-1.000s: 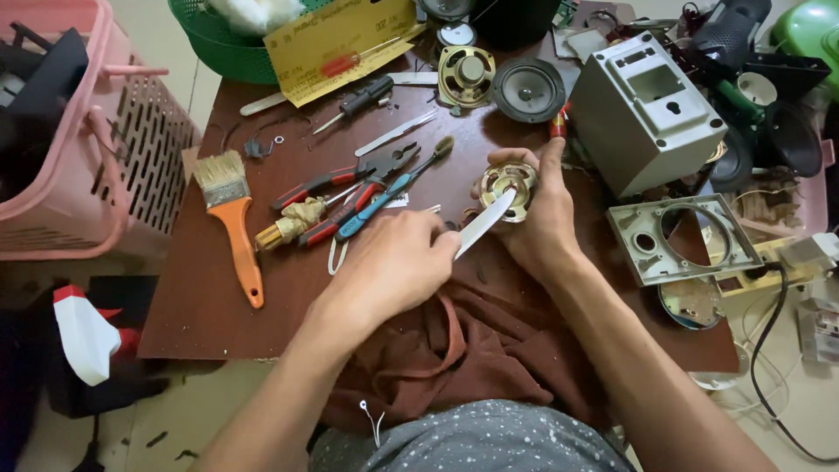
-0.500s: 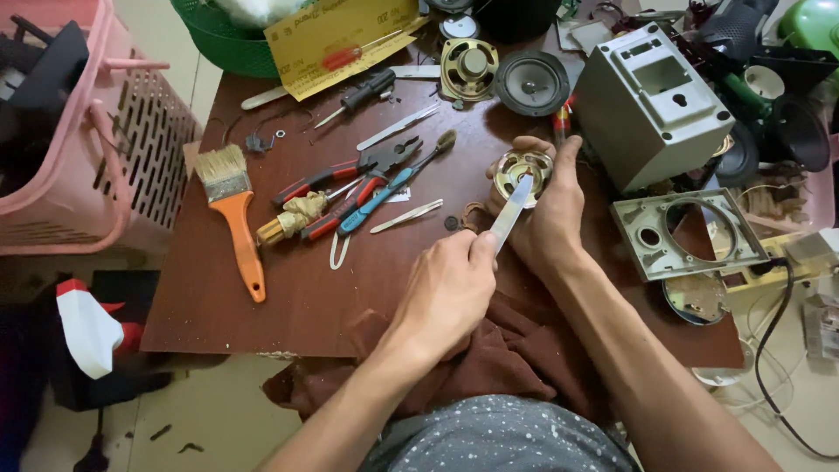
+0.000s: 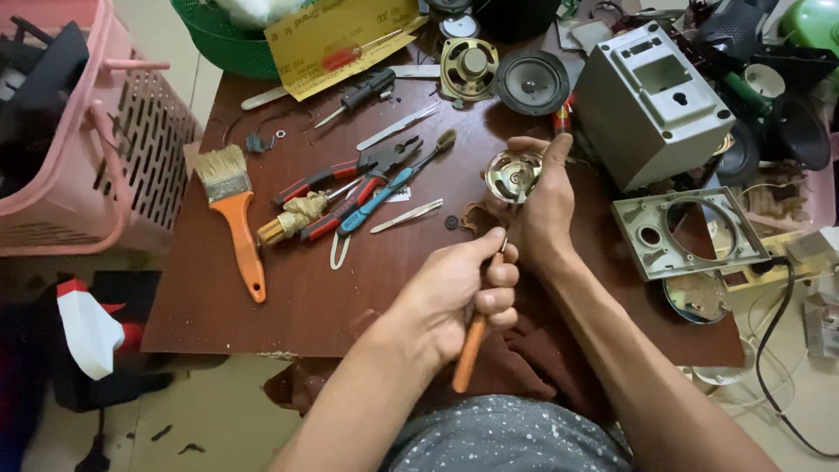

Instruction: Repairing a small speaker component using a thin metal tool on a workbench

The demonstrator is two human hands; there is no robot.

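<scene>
Head view: right hand [image 3: 540, 205] clasping small speaker [image 3: 513, 175], left hand [image 3: 459, 293] just below, fisted around orange-handled knife [image 3: 472, 345].

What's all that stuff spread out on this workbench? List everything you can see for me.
small speaker part: one, silvery metal, held up in the right hand
orange-handled tool: one, gripped in the left hand; its tip is hidden
paintbrush: one, orange handle, left part of the table
pliers: red handles, table middle, among other tools
toothbrush: one, blue, beside the pliers
screwdriver: one, black handle, upper table
loose speakers: two, one brassy, one black, table top
grey housing: one, box-shaped, right of the speakers
grey front frame: one, with a round cutout, right edge
pink basket: one, far left
wooden table: one, dark brown
left hand: fist closed around the tool
right hand: fingers around the speaker part
</scene>
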